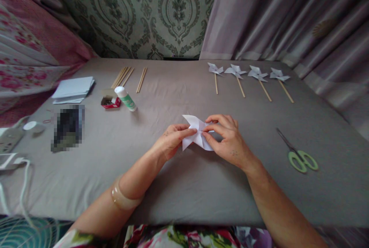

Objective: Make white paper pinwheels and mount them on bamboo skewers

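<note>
A white paper pinwheel (190, 120) with pointed blades is held between both hands above the near middle of the table. My left hand (174, 138) grips it from the left, thumb pressed near its centre and fingers behind the paper. From the right, my right hand (227, 136) pinches at the centre with thumb and fingertips. Whether a small pin sits between those fingertips cannot be made out. No stick shows on this pinwheel. At the back right lie several finished pinwheels (235, 71) on wooden sticks, in a row.
Green-handled scissors (298, 157) lie at right. A glue stick (125, 99) stands beside a small red box (111, 102) of metal bits, with wooden sticks (122, 77) behind. A paper stack (72, 90), a blurred dark object (68, 127) and a power strip (11, 140) are at left.
</note>
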Motion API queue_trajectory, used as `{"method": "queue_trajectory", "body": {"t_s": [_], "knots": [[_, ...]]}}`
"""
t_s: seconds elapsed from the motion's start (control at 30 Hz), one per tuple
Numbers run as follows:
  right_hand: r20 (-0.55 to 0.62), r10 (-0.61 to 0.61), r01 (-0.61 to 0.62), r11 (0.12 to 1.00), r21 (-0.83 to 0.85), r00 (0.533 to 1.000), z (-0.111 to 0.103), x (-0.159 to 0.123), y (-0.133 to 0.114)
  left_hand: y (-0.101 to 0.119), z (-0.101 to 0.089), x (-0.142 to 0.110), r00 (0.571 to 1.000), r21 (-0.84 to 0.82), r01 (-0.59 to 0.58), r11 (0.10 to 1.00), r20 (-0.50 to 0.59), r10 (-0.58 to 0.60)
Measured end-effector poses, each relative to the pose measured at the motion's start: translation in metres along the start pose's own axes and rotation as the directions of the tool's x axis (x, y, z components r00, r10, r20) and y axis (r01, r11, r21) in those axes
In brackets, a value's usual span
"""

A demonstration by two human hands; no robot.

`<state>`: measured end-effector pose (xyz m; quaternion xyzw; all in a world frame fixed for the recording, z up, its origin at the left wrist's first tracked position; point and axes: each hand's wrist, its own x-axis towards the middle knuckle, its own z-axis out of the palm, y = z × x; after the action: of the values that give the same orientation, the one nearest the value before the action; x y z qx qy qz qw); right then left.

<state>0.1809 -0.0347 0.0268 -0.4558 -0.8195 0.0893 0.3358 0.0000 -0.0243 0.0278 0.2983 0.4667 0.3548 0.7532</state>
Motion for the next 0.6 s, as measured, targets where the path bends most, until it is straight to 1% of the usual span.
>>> {"method": "queue_trajectory", "body": {"t_s": [0.13,0.37,0.6], "knots": [[-0.005,0.001,-0.002,1.0,-0.016,1.0,0.0005,-0.0003,-0.0003,-0.0006,0.0008,-0.0013,1.0,0.0,-0.002,1.0,0.018,0.002],[-0.008,0.001,-0.001,1.0,-0.024,1.0,0.0016,-0.0005,-0.0012,-0.0022,0.0015,-0.0007,1.0,0.005,-0.007,1.0,-0.006,0.007],[-0.005,-0.005,0.004,0.999,-0.047,1.0,0.002,0.0003,-0.0042,-0.0057,0.0004,0.0004,0.998,0.032,-0.061,0.998,-0.006,0.061]]}}
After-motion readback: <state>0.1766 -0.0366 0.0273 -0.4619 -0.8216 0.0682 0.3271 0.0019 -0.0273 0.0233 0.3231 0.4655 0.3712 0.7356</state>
